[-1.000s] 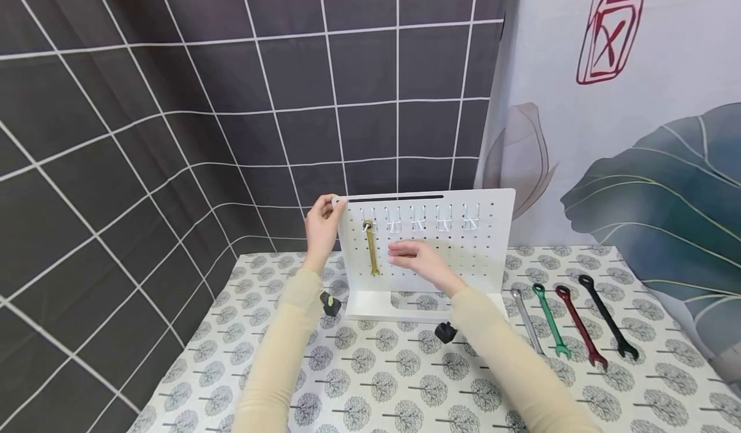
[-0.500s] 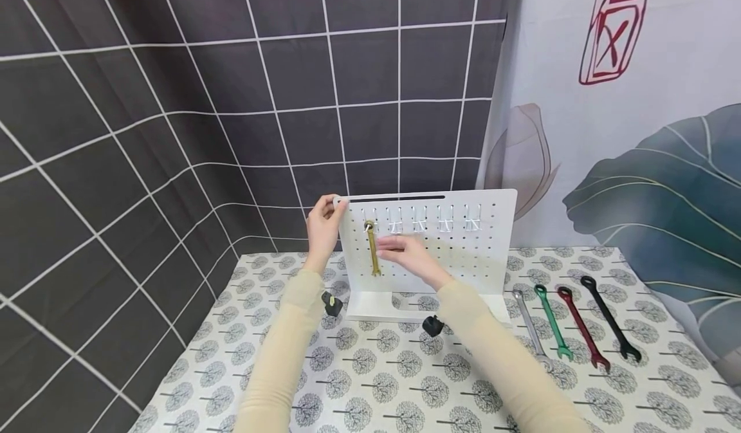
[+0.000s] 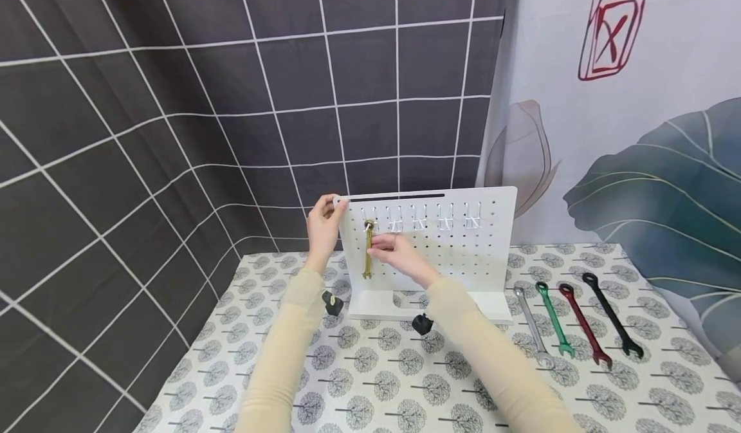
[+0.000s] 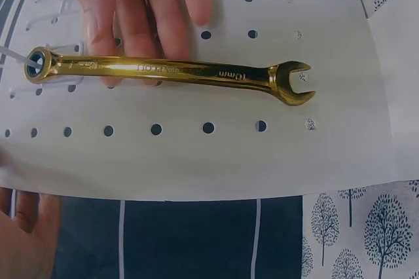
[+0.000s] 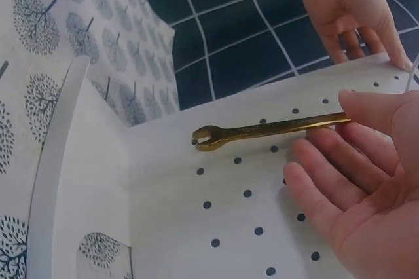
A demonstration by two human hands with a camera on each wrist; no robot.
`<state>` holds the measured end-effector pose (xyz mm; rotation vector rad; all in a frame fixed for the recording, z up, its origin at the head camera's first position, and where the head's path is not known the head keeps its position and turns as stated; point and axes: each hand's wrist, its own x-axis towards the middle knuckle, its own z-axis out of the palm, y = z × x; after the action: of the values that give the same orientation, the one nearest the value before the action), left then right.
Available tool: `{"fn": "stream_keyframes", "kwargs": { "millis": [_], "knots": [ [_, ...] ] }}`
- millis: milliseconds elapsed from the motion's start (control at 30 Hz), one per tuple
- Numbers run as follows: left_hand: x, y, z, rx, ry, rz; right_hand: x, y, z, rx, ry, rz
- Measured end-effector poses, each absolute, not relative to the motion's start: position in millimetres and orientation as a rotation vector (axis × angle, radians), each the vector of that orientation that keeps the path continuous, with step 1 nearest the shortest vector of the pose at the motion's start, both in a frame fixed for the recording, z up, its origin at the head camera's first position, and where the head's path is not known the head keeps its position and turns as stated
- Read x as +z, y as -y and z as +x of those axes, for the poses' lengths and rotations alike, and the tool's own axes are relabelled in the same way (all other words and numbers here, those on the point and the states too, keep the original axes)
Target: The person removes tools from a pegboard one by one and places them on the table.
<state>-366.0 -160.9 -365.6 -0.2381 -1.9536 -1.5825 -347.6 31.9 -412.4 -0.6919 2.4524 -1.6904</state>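
Note:
A gold combination wrench hangs by its ring end from a hook on the white pegboard, open end down. My right hand is at its shaft, with straight fingers reaching behind it. In the left wrist view the wrench's front face shows uncovered from ring to open end. In the right wrist view the right thumb overlaps the shaft's upper part. My left hand grips the board's upper left corner, thumb in front and fingers behind.
Several wire hooks line the board's upper part. On the tree-print tablecloth, at right, lie a silver wrench, a green wrench, a red wrench and a black wrench. A dark tile-patterned curtain hangs behind.
My right hand has moved left across the board to the gold wrench. The wrench's lower end has swung slightly left, so it hangs nearly straight. The left hand has stayed at the corner.

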Motion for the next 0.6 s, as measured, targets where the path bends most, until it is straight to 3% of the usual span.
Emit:
{"fn": "stream_keyframes", "kwargs": {
  "millis": [600],
  "knots": [
    [-365,161,-368,-1.57,1.961,-0.245,-418,-18,-343,-1.862,-2.37,-0.793]
  ]
}}
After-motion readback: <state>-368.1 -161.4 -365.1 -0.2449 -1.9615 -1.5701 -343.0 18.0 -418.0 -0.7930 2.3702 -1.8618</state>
